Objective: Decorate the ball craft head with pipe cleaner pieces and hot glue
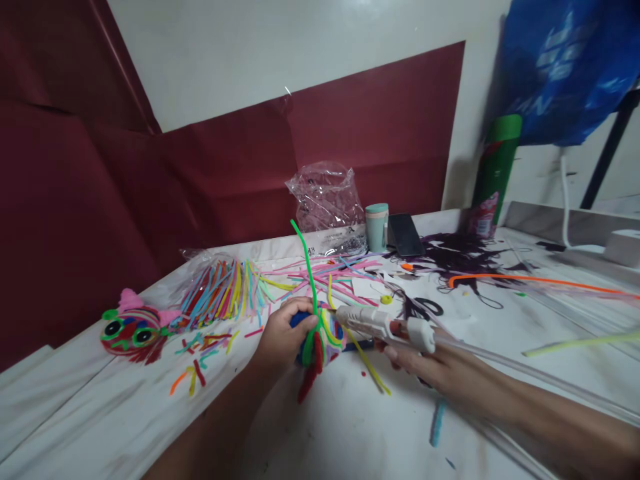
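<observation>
My left hand (283,337) is closed around a small round craft piece (320,340) wrapped in coloured pipe cleaners, held just above the white table (100,400). A long green pipe cleaner (306,263) sticks up from it, and red and yellow ends hang below. My right hand (425,363) grips a white glue gun (383,325) with its nozzle touching the craft piece. A clear glue stick (525,373) trails back from the gun along my forearm.
A finished pipe-cleaner face (131,328) lies at the left. Bundles of cut pipe cleaners (225,287), a plastic bag (327,197), a teal cup (377,227), a phone (405,235), scissors (425,308), a green can (493,177) and an orange pipe cleaner (525,279) crowd the back.
</observation>
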A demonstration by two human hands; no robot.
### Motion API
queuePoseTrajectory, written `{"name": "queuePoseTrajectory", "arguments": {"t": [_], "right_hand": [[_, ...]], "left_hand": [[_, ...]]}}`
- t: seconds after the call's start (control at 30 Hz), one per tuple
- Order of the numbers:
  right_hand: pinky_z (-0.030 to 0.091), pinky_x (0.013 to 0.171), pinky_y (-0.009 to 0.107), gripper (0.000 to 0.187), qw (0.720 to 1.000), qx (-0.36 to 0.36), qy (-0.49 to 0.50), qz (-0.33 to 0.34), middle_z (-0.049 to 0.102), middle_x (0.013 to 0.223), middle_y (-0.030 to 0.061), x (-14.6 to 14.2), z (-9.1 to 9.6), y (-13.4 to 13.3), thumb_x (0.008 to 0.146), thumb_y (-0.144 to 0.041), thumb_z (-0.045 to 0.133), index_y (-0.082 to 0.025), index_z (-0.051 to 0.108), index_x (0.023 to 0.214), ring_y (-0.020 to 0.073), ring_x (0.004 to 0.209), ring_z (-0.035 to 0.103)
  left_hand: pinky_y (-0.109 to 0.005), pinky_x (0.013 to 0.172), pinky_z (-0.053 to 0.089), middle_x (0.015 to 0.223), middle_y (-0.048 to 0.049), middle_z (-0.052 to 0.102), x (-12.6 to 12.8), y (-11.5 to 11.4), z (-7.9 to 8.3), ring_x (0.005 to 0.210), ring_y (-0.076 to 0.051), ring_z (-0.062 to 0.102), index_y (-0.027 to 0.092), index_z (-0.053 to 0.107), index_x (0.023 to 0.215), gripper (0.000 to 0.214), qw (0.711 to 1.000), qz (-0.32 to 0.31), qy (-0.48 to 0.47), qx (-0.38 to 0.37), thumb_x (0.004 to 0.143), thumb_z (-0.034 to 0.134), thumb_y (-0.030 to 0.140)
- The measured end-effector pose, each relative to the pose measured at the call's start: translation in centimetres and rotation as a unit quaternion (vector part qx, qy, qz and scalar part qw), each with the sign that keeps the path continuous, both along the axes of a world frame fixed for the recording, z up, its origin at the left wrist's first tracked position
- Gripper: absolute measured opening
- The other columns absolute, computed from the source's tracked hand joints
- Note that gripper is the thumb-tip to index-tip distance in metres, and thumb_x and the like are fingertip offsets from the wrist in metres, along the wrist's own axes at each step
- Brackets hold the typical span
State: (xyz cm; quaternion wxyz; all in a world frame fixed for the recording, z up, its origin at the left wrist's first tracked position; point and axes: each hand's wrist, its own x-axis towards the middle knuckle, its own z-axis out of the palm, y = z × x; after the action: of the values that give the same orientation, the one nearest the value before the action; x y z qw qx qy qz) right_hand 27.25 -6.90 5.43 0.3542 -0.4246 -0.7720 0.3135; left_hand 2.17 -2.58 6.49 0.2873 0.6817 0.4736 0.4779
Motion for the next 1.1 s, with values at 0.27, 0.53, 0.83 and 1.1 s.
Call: {"name": "queuePoseTrajectory", "arguments": {"t": [0.27, 0.53, 0.83, 1.1], "right_hand": [[0.054, 0.062, 0.033, 0.044, 1.000, 0.002, -0.008, -0.019, 0.069, 0.077, 0.0050, 0.0, 0.1, -0.5, 0.086, -0.053, 0.046, -0.024, 0.065, 0.112, 0.0218, 0.069, 0.063], [0.053, 0.067, 0.031, 0.032, 0.997, 0.044, -0.056, -0.011, 0.067, 0.079, 0.0043, -0.3, 0.6, -1.4, 0.087, -0.045, 0.045, -0.023, 0.066, 0.091, 0.0220, 0.078, 0.063], [0.045, 0.053, 0.024, 0.026, 0.994, 0.085, -0.061, 0.012, 0.057, 0.066, -0.0007, -0.7, 1.0, -1.7, 0.087, -0.039, 0.046, -0.021, 0.051, 0.068, 0.0137, 0.058, 0.055], [0.040, 0.049, 0.023, 0.024, 0.990, 0.115, -0.079, 0.029, 0.051, 0.061, -0.0020, -0.9, 1.2, -1.7, 0.088, -0.033, 0.044, -0.021, 0.046, 0.067, 0.0113, 0.052, 0.048]], "left_hand": [[-0.026, 0.083, 0.045, 0.102, -0.0051, 0.068, 0.6, -0.8, 0.8, 0.097, -0.020, 0.060, 0.018, 0.066, 0.096, 0.030, 0.997, -0.023, -0.033, -0.063, 0.067, 0.058, 0.021], [-0.031, 0.098, 0.037, 0.118, -0.0064, 0.064, 0.3, -0.8, 0.8, 0.112, -0.023, 0.055, 0.018, 0.068, 0.092, 0.028, 0.998, -0.043, 0.006, -0.043, 0.067, 0.056, 0.018], [-0.033, 0.100, 0.036, 0.122, -0.0077, 0.063, 0.2, -0.7, 0.7, 0.114, -0.023, 0.054, 0.018, 0.066, 0.087, 0.022, 0.998, -0.062, 0.009, -0.027, 0.068, 0.055, 0.017], [-0.033, 0.099, 0.038, 0.120, -0.0077, 0.064, 0.2, -1.0, 1.0, 0.113, -0.024, 0.055, 0.018, 0.067, 0.089, 0.024, 0.998, -0.061, 0.012, -0.032, 0.068, 0.055, 0.017]]}}
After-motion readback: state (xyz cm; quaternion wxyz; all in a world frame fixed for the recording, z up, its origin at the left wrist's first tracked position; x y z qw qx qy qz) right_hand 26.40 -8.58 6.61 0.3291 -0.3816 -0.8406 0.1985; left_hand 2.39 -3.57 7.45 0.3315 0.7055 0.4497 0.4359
